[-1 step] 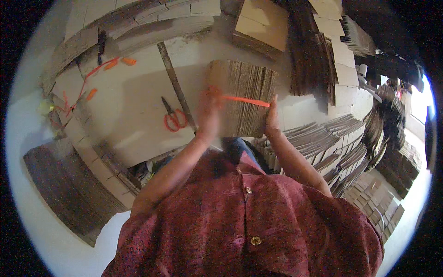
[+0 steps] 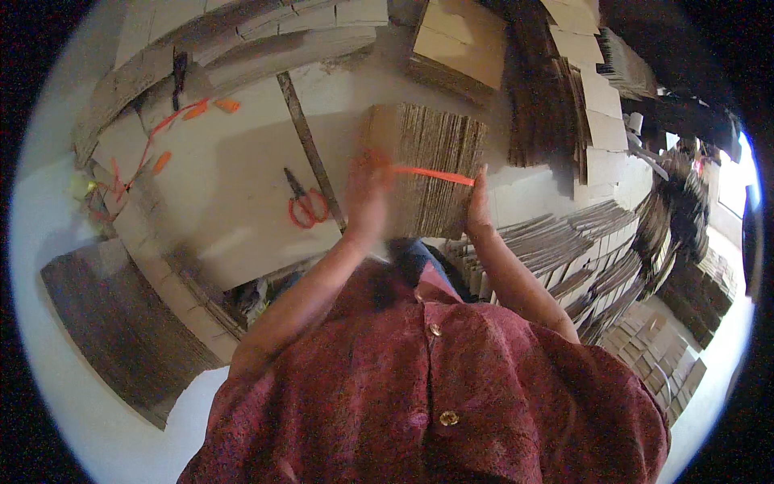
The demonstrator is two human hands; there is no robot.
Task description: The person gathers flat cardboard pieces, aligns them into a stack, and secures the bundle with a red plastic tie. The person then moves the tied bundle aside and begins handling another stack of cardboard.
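Left hand (image 2: 368, 198) and right hand (image 2: 479, 208) clasp a cardboard stack (image 2: 439, 137) near the surface's (image 2: 250, 185) front edge, apparently seating its orange band (image 2: 435, 174), which next likely needs straightening.

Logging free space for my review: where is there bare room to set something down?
The widest bare patch is on the pale surface, between the loose orange scrap and the scissors. A narrower one lies between the dark strip and the cardboard bundle. Toward the lower right, cardboard stacks crowd close.

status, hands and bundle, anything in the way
Left hand, blurred, at left of cardboard bundle; right hand at its right. Orange strap across it. Scissors off left, seemingly out of the way.
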